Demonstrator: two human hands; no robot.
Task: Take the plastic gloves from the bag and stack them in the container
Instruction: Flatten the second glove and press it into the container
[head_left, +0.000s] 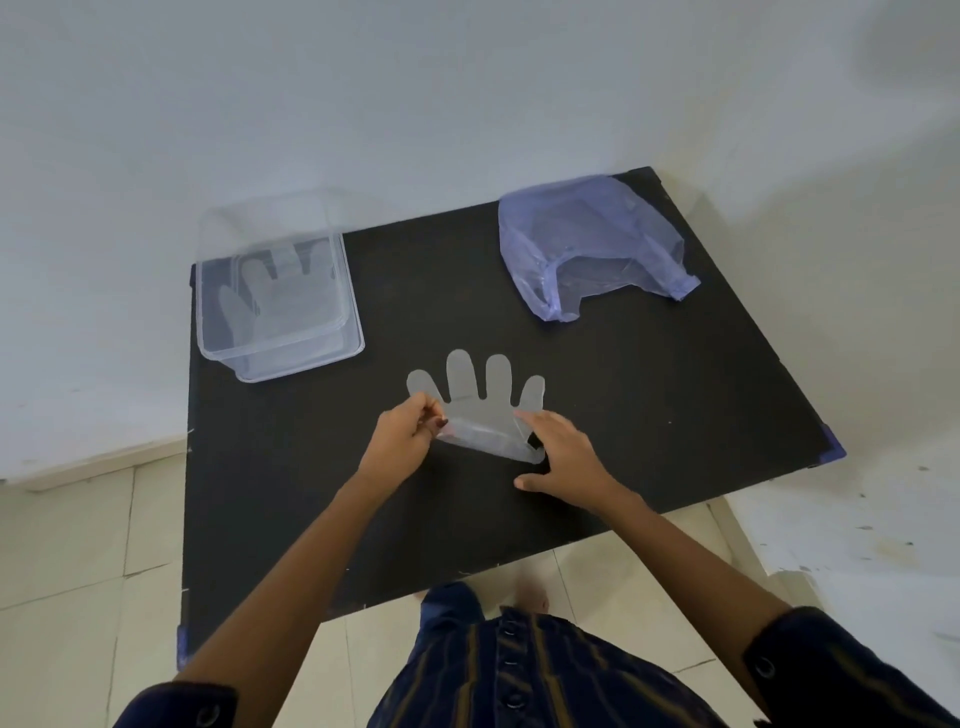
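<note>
A clear plastic glove (480, 402) lies flat on the middle of the black table (649, 395), its fingers pointing away from me. My left hand (402, 439) pinches the glove's cuff at its left corner. My right hand (563, 460) rests on the cuff's right corner with its fingers spread flat. A clear rectangular container (280, 296) stands at the table's back left with at least one glove (283, 293) lying flat inside it. A crumpled pale purple plastic bag (592, 244) lies at the back right, its mouth facing me.
The table stands in a corner against white walls (415, 104). Beige floor tiles (67, 561) show to the left and below the table's front edge. My striped dark clothing (519, 670) fills the bottom of the view.
</note>
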